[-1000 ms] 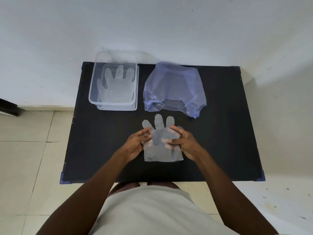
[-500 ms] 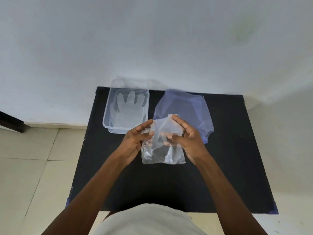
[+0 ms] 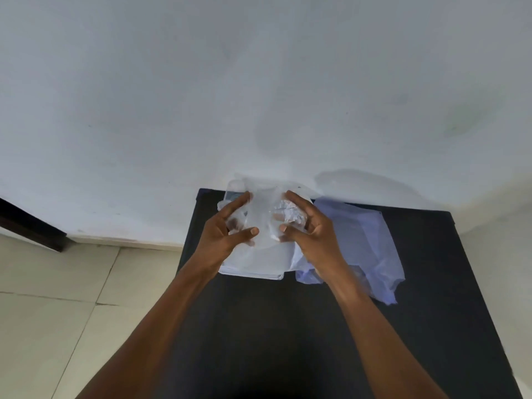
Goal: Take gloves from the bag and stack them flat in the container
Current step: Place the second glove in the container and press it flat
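A clear plastic glove [image 3: 263, 223] is held above the clear rectangular container [image 3: 253, 272] at the far left of the black table [image 3: 288, 326]. My left hand [image 3: 221, 234] grips the glove's left side and my right hand [image 3: 311, 234] grips its right side, where the film is crumpled. Both hands and the glove hide most of the container and whatever lies inside it. The bluish translucent bag [image 3: 365, 249] lies flat on the table just right of the container, partly under my right wrist.
A white wall [image 3: 259, 96] rises directly behind the table's far edge. Tiled floor [image 3: 57, 298] lies to the left, with a dark bar [image 3: 31, 226] along the wall's base. Bare black table surface stretches toward me.
Both hands lifted the glove off the table's middle and carried it away from me and left, to above the container. The camera tilted up toward the wall.
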